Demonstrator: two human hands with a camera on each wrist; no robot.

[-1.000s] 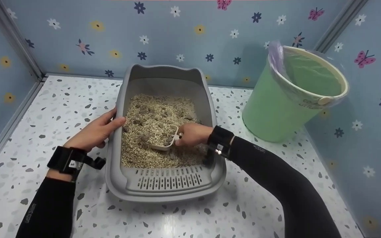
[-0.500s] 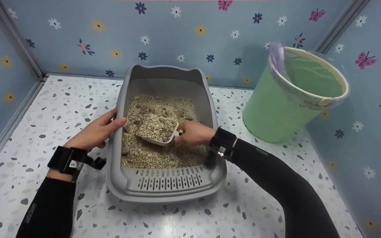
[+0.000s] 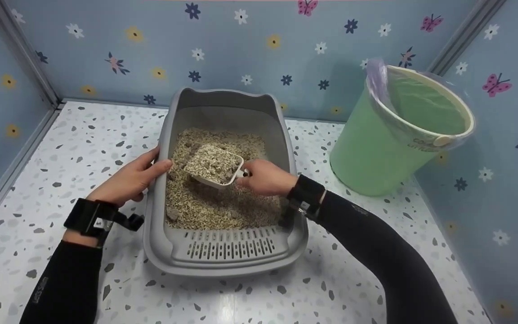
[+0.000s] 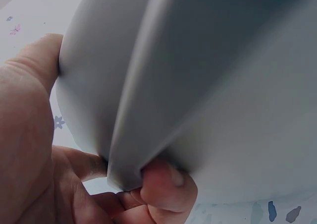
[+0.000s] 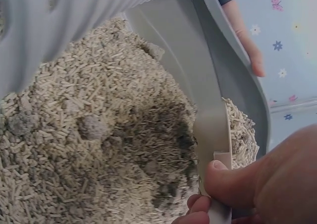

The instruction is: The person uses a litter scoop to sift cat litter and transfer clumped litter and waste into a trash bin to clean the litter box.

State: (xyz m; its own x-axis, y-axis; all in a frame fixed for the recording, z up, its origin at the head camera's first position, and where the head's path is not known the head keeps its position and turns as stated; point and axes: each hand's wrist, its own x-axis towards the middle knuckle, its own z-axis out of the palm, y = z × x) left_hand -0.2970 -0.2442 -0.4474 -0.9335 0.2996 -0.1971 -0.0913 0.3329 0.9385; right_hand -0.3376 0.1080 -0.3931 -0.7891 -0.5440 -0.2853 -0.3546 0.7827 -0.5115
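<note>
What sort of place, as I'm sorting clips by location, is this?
Probably a small pet-care corner or demonstration booth; the pictures don't settle which. A gray litter box holding pellet litter, a bag-lined green bin and flower-patterned wall panels suggest it.

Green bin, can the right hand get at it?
Likely yes: between the right hand and the green bin only the tray rim rises, though the grip holds a loaded scoop.

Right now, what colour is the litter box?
The litter box is plain grey; the head view shows it best.
</note>
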